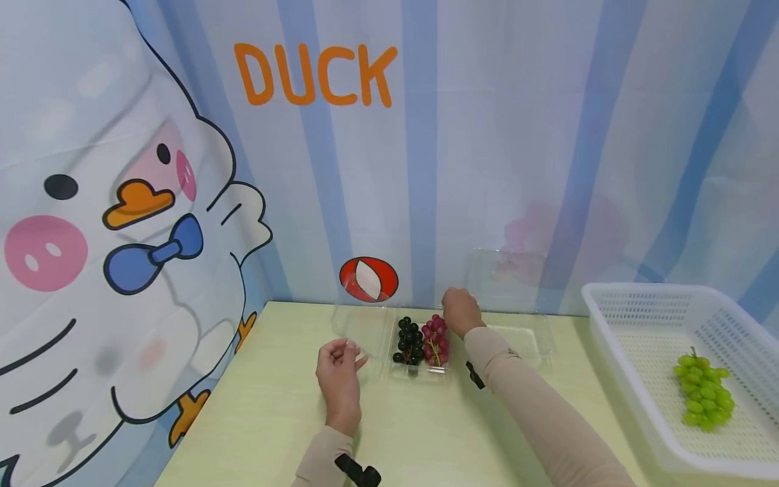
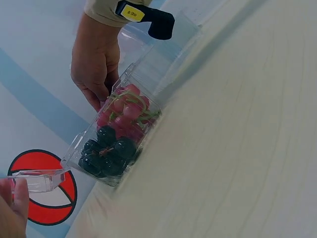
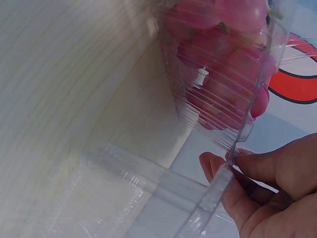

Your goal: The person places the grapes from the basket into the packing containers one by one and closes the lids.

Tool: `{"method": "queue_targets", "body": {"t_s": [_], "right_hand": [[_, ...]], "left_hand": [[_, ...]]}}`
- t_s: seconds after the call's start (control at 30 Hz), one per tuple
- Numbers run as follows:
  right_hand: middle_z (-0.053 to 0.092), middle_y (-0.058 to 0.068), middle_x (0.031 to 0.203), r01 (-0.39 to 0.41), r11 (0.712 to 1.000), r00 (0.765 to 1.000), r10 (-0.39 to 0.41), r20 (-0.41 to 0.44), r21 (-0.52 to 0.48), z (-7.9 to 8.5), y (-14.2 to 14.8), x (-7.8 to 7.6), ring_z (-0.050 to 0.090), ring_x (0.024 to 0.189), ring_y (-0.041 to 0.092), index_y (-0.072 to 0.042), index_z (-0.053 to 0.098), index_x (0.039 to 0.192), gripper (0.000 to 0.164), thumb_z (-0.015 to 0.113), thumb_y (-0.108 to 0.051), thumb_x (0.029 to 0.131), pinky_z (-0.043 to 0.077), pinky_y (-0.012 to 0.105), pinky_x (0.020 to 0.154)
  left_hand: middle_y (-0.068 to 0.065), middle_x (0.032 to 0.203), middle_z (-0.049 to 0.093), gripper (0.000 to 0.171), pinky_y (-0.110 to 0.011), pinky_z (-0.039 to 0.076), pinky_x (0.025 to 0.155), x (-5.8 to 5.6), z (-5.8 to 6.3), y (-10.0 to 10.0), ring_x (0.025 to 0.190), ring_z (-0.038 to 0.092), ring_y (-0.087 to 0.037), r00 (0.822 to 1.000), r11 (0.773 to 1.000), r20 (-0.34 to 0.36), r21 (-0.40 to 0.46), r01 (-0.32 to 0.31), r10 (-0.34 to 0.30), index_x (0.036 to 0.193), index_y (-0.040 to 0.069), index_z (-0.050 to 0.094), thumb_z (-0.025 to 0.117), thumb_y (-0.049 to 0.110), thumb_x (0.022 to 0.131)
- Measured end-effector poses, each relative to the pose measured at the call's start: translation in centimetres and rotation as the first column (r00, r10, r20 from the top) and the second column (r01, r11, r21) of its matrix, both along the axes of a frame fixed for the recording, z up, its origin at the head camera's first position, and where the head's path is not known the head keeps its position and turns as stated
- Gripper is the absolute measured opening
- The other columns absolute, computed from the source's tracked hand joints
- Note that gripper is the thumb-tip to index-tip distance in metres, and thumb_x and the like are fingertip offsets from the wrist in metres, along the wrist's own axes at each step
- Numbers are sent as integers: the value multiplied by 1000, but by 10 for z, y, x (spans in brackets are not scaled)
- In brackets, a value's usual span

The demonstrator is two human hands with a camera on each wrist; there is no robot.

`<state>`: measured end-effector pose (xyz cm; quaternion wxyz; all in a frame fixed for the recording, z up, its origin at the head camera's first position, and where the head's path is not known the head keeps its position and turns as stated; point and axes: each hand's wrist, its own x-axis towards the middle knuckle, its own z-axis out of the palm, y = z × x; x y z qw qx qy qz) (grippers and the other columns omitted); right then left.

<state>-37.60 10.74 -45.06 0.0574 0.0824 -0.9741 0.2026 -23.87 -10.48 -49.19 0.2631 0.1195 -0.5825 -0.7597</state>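
Right hand [image 1: 462,311] pinching far-right box rim [image 3: 245,132]. Left hand [image 1: 339,380] curling at lid [image 1: 364,326]; left wrist view cropping fingers [image 2: 20,199], grip unclear.

Grape bunches: 3 tot., i.e. 1 black bunch [image 1: 410,340], 1 red bunch [image 1: 435,338], 1 green bunch [image 1: 704,392]; indiv. grapes overlap, can't count. Clear boxes: 2, L box [image 1: 420,372] & R box [image 1: 520,339]. White basket [image 1: 645,304]: 1. Hands: 2, L hand [image 1: 339,380] & R hand [image 1: 462,312]. Surface [image 1: 262,419]: 1. Curtain [image 1: 499,135]: 1, w/ 1 big duck [image 1: 130,297], 1 red-white oval [image 1: 368,279], 4 orange letters [image 1: 323,74].
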Motion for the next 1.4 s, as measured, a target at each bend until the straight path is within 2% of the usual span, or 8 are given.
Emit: {"method": "queue_targets", "body": {"t_s": [0.17, 0.37, 0.47, 0.63, 0.87, 1.13, 1.27, 1.4], "right_hand": [[70, 15, 75, 5, 1000, 1000, -5, 12, -6, 2, 0, 0, 60, 65, 21, -3, 64, 67, 32, 54, 8, 96, 52, 40, 60], [72, 17, 79, -3, 1000, 1000, 3, 13, -13, 2, 1, 2, 65, 68, 24, -1, 67, 70, 30, 54, 9, 95, 54, 41, 62], [73, 17, 80, -6, 1000, 1000, 6, 4, -14, 3, 1, 4, 67, 70, 26, 0, 68, 71, 29, 54, 9, 95, 55, 43, 63], [73, 19, 82, -6, 1000, 1000, 6, 1, -22, 4, 1, 5, 70, 73, 31, 0, 68, 71, 29, 53, 9, 95, 56, 45, 65], [74, 19, 86, -9, 1000, 1000, 9, 3, -23, 4, 0, 5, 71, 78, 34, 2, 72, 76, 27, 54, 8, 95, 58, 47, 68], [75, 18, 86, -8, 1000, 1000, 8, 19, -14, 2, 1, 1, 71, 78, 32, 2, 74, 79, 25, 56, 7, 96, 58, 45, 68], [75, 19, 92, -5, 1000, 999, 6, 38, -14, 2, 1, 0, 72, 82, 32, 3, 76, 86, 23, 56, 7, 96, 59, 45, 71], [76, 19, 96, -6, 1000, 999, 7, 34, -13, 2, 1, 0, 73, 86, 34, 4, 77, 90, 23, 56, 7, 97, 60, 46, 74]], "left_hand": [[-17, 102, 61, 21, -29, 61, 76, 0, 3, 3, 99, 64, -40, 998, 999, -62, -51, 4, -7, 117, -6, 58, 62, 8, 102], [-16, 102, 62, 20, -29, 60, 76, 1, 6, 5, 93, 64, -27, 995, 985, -102, -170, -1, -16, 114, -5, 61, 63, 10, 101], [-13, 102, 63, 19, -32, 60, 76, 2, 8, 7, 91, 62, -22, 993, 964, -116, -265, 1, -33, 113, -2, 62, 64, 13, 101], [-6, 102, 65, 11, -27, 57, 72, 1, 7, 9, 92, 62, -17, 990, 927, -134, -375, -3, -51, 109, 8, 64, 66, 14, 100], [-2, 105, 62, 8, -24, 55, 74, -1, 7, 11, 96, 60, -14, 984, 868, -158, -496, -11, -78, 106, 10, 66, 67, 15, 100], [1, 104, 58, 18, -27, 55, 75, -4, 9, 12, 97, 58, -12, 973, 822, -172, -569, 28, -151, 104, 11, 69, 62, 27, 103], [1, 102, 59, 20, -26, 54, 74, -7, 8, 13, 95, 58, -13, 969, 816, -173, -577, 45, -175, 104, 10, 69, 60, 28, 104], [2, 100, 62, 16, -26, 54, 76, -10, 7, 16, 93, 59, -13, 975, 823, -137, -563, 70, -176, 107, 13, 67, 62, 27, 103]]}}
